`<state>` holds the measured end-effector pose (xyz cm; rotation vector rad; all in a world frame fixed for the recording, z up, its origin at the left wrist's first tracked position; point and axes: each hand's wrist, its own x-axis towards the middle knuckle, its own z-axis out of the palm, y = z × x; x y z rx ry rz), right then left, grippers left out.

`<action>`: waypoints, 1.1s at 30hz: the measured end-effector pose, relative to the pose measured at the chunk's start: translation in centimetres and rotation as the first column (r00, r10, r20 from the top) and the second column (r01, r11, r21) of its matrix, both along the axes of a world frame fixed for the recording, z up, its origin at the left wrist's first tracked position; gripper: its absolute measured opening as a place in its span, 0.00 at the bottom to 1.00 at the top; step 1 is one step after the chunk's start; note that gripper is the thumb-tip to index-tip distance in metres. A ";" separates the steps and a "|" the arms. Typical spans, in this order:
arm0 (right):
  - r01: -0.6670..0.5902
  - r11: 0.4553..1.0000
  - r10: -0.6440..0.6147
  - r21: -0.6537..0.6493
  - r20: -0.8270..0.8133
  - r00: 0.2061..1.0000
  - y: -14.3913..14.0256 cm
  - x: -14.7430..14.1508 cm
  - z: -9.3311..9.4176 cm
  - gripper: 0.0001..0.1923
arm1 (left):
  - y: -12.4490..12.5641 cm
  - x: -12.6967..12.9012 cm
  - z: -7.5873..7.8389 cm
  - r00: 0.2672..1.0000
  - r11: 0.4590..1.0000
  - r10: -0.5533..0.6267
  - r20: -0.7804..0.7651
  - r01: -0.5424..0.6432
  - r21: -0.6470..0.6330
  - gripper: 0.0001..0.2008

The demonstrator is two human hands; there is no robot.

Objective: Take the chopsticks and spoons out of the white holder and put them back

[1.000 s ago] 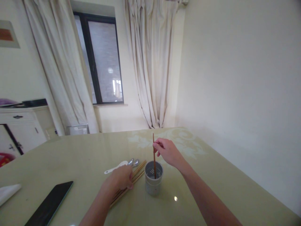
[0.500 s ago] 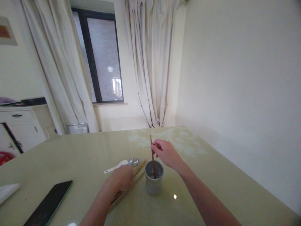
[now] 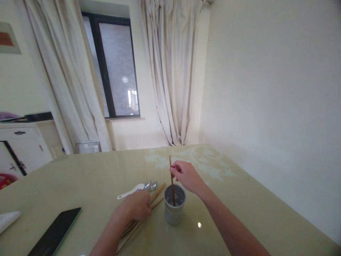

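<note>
My right hand (image 3: 185,175) pinches a reddish-brown chopstick (image 3: 172,187) near its upper part. The stick stands almost upright, its lower end inside a grey cup (image 3: 174,213) with small holes in its bottom. To the left of the cup, my left hand (image 3: 139,205) is curled over a loose bundle of wooden chopsticks (image 3: 159,192). Its fingertips are mostly hidden beneath the hand. Just beyond that hand lie a white spoon (image 3: 130,191) with a blue mark and two metal spoons (image 3: 150,185), partly covered by it.
A black tablet-like slab (image 3: 55,231) lies at the table's left front, with a white object (image 3: 9,219) beyond its left side. The glossy pale-green table (image 3: 93,181) meets a wall (image 3: 271,106) on the right. A white cabinet (image 3: 25,142) stands at the far left.
The chopsticks under my left hand have shifted and spread, showing more of their near ends. My right hand still holds its chopstick in the cup. The view has tilted slightly.
</note>
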<state>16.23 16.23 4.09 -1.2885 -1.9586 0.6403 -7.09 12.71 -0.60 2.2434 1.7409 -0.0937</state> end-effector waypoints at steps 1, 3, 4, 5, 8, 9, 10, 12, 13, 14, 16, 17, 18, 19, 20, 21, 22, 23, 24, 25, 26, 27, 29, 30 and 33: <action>0.003 1.000 -0.003 -0.002 0.005 1.000 0.0 0.0 0.0 0.09 | 0.2 -0.4 0.1 0.999 1.000 -0.006 0.032 0.007 -0.008 0.05; 0.012 1.000 -0.012 -0.005 0.017 1.000 0.0 0.1 0.1 0.09 | 0.5 -1.2 0.5 0.996 1.000 -0.006 0.094 0.007 -0.007 0.05; 0.018 1.000 -0.018 -0.005 0.025 1.000 0.0 0.1 0.2 0.09 | 0.6 -1.5 0.9 0.994 1.000 0.002 0.114 -0.002 -0.001 0.05; 0.024 1.000 -0.024 -0.004 0.032 0.999 0.0 0.1 0.2 0.10 | 0.6 -1.8 1.3 0.992 1.000 0.011 0.127 -0.012 0.011 0.05; 0.044 0.999 -0.044 -0.001 0.051 0.998 0.0 0.0 0.3 0.10 | 0.5 -2.4 2.4 0.988 0.999 0.027 0.151 -0.033 0.035 0.07; 0.048 0.999 -0.048 0.000 0.056 0.997 0.0 0.0 0.3 0.10 | 0.4 -2.4 2.7 0.987 0.998 0.032 0.159 -0.039 0.040 0.07; 0.049 0.999 -0.049 0.002 0.062 0.997 0.0 0.0 0.3 0.10 | 0.4 -2.4 2.8 0.985 0.998 0.035 0.169 -0.043 0.044 0.07; 0.047 0.999 -0.047 0.003 0.074 0.996 0.0 0.0 0.3 0.10 | 0.3 -2.4 2.9 0.981 0.997 0.037 0.188 -0.048 0.056 0.06; 0.046 0.999 -0.046 0.002 0.082 0.996 0.0 0.0 0.3 0.10 | 0.3 -2.3 2.9 0.979 0.996 0.038 0.200 -0.053 0.070 0.06; 0.046 0.999 -0.046 0.004 0.089 0.995 0.0 0.0 0.3 0.11 | 0.3 -2.3 2.9 0.976 0.995 0.041 0.214 -0.060 0.084 0.07; 0.051 0.999 -0.052 0.012 0.103 0.993 0.0 0.2 0.4 0.11 | 0.4 -2.2 3.0 0.963 0.992 0.045 0.267 -0.075 0.103 0.08; 0.054 0.998 -0.056 0.019 0.106 0.993 0.0 0.3 0.4 0.12 | 0.4 -2.1 3.1 0.949 0.992 0.039 0.311 -0.075 0.103 0.10; 0.058 0.998 -0.060 0.026 0.106 0.992 0.0 0.4 0.5 0.12 | 0.5 -2.0 3.2 0.929 0.994 0.027 0.369 -0.065 0.090 0.11; 0.064 0.997 -0.067 0.034 0.105 0.992 0.0 0.5 0.6 0.12 | 0.5 -1.9 3.5 0.899 0.997 0.007 0.437 -0.042 0.070 0.13; 0.074 0.996 -0.079 0.046 0.100 0.992 0.0 0.6 0.7 0.12 | 0.4 -1.8 3.7 0.857 0.999 -0.014 0.515 -0.013 0.048 0.14; 0.091 0.994 -0.097 0.064 0.090 0.991 0.0 0.7 0.9 0.11 | 0.4 -1.7 4.1 0.801 0.999 -0.029 0.597 0.016 0.028 0.15; 0.112 0.989 -0.119 0.092 0.069 0.991 -0.1 0.7 1.0 0.10 | 0.3 -1.5 4.4 0.737 0.999 -0.033 0.675 0.036 0.010 0.17; 0.132 0.984 -0.137 0.123 0.036 0.990 -0.1 0.6 1.1 0.10 | 0.1 -1.4 4.8 0.671 0.999 -0.022 0.741 0.042 -0.008 0.18; 0.143 0.978 -0.143 0.152 -0.010 0.990 -0.3 0.6 1.2 0.09 | -0.1 -1.2 5.2 0.607 0.999 0.003 0.795 0.031 -0.027 0.19; 0.141 0.975 -0.131 0.172 -0.069 0.989 -0.4 0.5 1.3 0.10 | -0.3 -1.0 5.6 0.548 0.999 0.036 0.836 0.008 -0.048 0.20; 0.121 0.977 -0.097 0.177 -0.136 0.986 -0.6 0.3 1.5 0.11 | -0.6 -0.8 6.0 0.496 0.997 0.075 0.865 -0.022 -0.073 0.21; 0.082 0.982 -0.046 0.170 -0.205 0.978 -0.8 0.1 1.6 0.12 | -0.8 -0.6 6.3 0.451 0.994 0.109 0.886 -0.051 -0.097 0.22; -0.028 0.990 0.074 0.141 -0.331 0.941 -1.2 -0.3 1.9 0.14 | -1.3 0.1 6.7 0.378 0.988 0.152 0.913 -0.084 -0.130 0.23; -0.083 0.988 0.126 0.128 -0.382 0.916 -1.4 -0.5 2.0 0.15 | -1.4 0.4 6.8 0.352 0.987 0.157 0.923 -0.080 -0.138 0.24; -0.183 0.976 0.215 0.114 -0.470 0.856 -1.9 -1.1 2.4 0.14 | -1.7 1.6 6.7 0.303 0.990 0.133 0.944 0.005 -0.141 0.22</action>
